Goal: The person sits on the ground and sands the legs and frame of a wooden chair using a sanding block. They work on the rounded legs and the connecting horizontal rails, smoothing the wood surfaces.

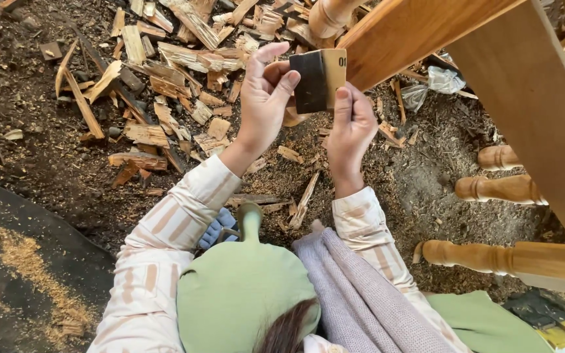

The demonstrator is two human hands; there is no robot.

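A: What is the person holding?

B: A folded sandpaper sheet (318, 80), dark on one face, tan on the other. Both hands have it. The left hand (264, 104) pinches its left edge between thumb and bent fingers; the right hand (351, 124) pinches the lower right corner, forefinger laid up the tan face.

A: And where does the sheet sit?

B: Between the two sets of fingertips, held up off the ground, just short of the varnished rail (413, 33) that runs beyond the right fingers. It does not look to be touching the wood.

A: So which step is this?

B: Likely readying the sheet: folding or turning it before sanding. No rubbing is underway.

A: What does the next move call for?

B: Probably one hand taking the sheet flat under its fingers and pressing the gritty face to the rail, the other freed to steady the frame.

A: Below the hands?

B: Wood scraps (165, 78) and sawdust on dirt; turned spindles (501, 189) lie right of the right wrist.
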